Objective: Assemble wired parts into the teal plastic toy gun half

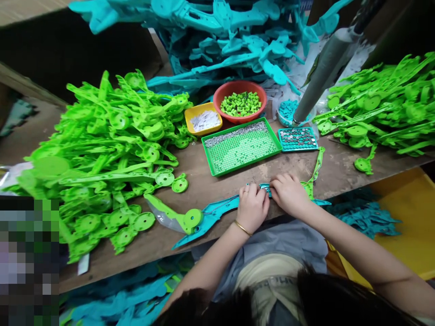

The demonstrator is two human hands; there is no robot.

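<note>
A long teal plastic part lies along the front edge of the wooden workbench. My left hand and my right hand meet over its middle, fingers curled and pressed down on it. A gold bangle circles the left wrist. A green plastic part lies just right of my right hand, and another green part with a round disc overlaps the teal part's left end.
Behind my hands sit a green tray of small screws, a small teal tray, a yellow dish and a red bowl of green pieces. Green part heaps flank both sides; teal parts pile behind. A grey column stands at right.
</note>
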